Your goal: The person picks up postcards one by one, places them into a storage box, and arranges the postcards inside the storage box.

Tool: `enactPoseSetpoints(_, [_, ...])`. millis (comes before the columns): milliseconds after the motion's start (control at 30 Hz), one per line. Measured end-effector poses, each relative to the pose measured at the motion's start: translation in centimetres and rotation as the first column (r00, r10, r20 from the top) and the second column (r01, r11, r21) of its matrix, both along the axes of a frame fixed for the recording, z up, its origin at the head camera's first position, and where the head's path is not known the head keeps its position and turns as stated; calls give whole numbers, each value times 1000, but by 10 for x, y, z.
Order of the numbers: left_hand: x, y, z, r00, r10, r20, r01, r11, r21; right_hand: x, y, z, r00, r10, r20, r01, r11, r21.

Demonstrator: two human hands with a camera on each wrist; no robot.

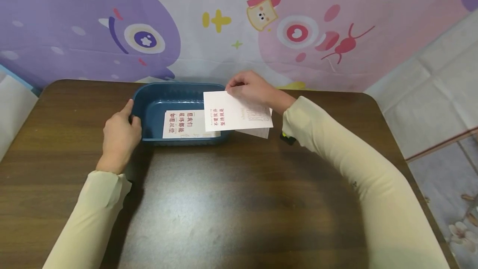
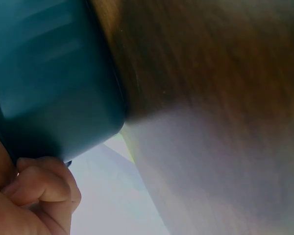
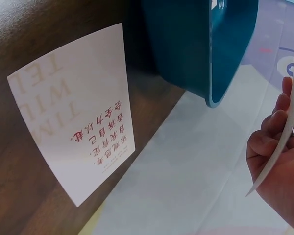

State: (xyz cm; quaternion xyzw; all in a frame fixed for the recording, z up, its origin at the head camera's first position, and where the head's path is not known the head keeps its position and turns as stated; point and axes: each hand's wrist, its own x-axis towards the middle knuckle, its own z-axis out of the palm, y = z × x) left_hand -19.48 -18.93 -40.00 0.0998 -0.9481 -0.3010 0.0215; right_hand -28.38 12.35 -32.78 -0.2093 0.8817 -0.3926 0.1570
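Observation:
A dark blue plastic bin [image 1: 168, 88] stands on the table, with a white card [image 1: 175, 124] bearing red writing lying inside it. My left hand [image 1: 121, 134] grips the bin's left end; the left wrist view shows curled fingers [image 2: 49, 183] against its wall. My right hand [image 1: 254, 90] pinches another white card [image 1: 231, 111] by its far edge, above the bin's right end. In the right wrist view that card [image 3: 290, 105] appears nearly edge-on. Beneath it, a further card [image 3: 78, 112] lies on the table beside the bin, mostly covered in the head view.
The brown wooden table [image 1: 239, 202] extends in front of the bin. Behind it hangs a sheet [image 1: 224, 61] with cartoon figures. A small black and yellow object [image 1: 287, 138] sits by the right sleeve, partly hidden.

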Motion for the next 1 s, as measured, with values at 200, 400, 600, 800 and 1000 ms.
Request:
enactPoseSetpoints(200, [0,1,1,1000,6,5,-6,1000,-3,-2,-6,-3,1000,12,23,-12,1000,8])
enactPoseSetpoints(400, [0,2,1,1000,11,12,-11,1000,-5,-3,-11,-5,1000,12,21,-12,1000,4])
enactPoseSetpoints(600, [1,0,0,1000,6,-2,-6,1000,-2,-3,-19,-5,1000,21,19,-21,1000,4])
enactPoseSetpoints(800, [1,0,-1,1000,3,-12,-3,1000,1,-3,-25,-4,999,32,30,-32,999,8])
enactPoseSetpoints(1000, [1,0,-1,1000,0,-24,0,1000,-4,-5,-32,-5,998,32,48,-32,999,-4])
